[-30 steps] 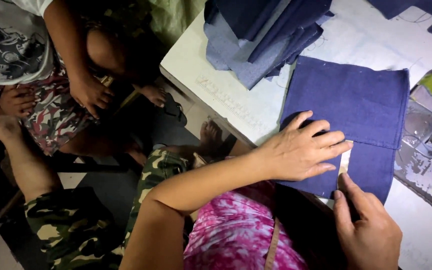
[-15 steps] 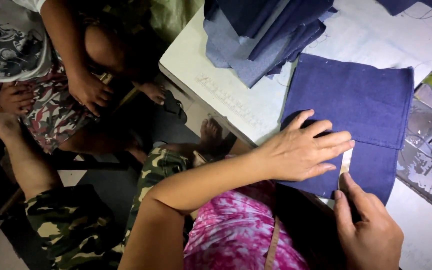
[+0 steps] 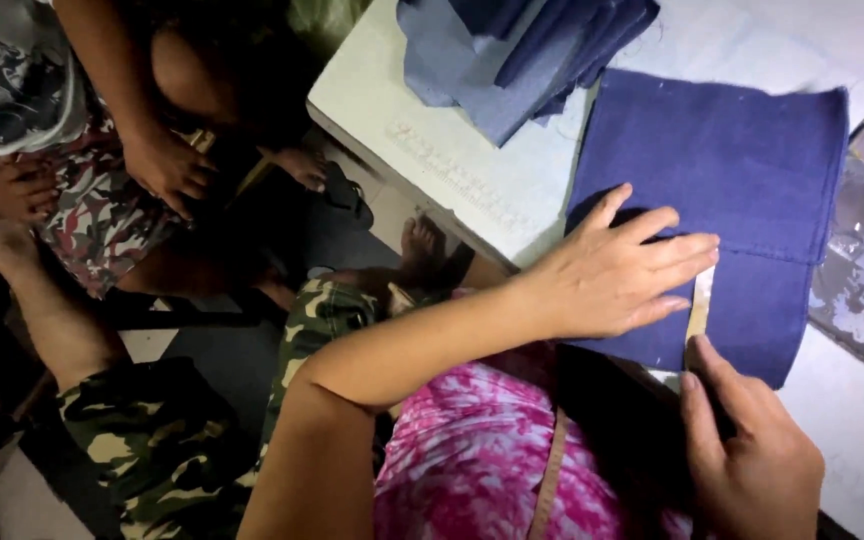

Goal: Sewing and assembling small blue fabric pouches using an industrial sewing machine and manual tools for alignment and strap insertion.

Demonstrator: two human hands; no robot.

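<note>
Cloth: dark blue piece (image 3: 727, 170) flat on the white table (image 3: 472, 170), under both hands.
Left hand (image 3: 607, 275): fingers spread flat, pressing the cloth, fingertips at the strip.
Strip: pale, narrow (image 3: 699, 305), upright on the cloth, just beyond the left fingertips.
Right hand (image 3: 752, 460): fingers pinching the strip's lower end.
Pile: folded blue pieces (image 3: 522, 50) beyond the cloth.

White worktable (image 3: 472, 170), dark blue cloth piece (image 3: 742, 160), blue fabric stack (image 3: 512, 50)
</note>
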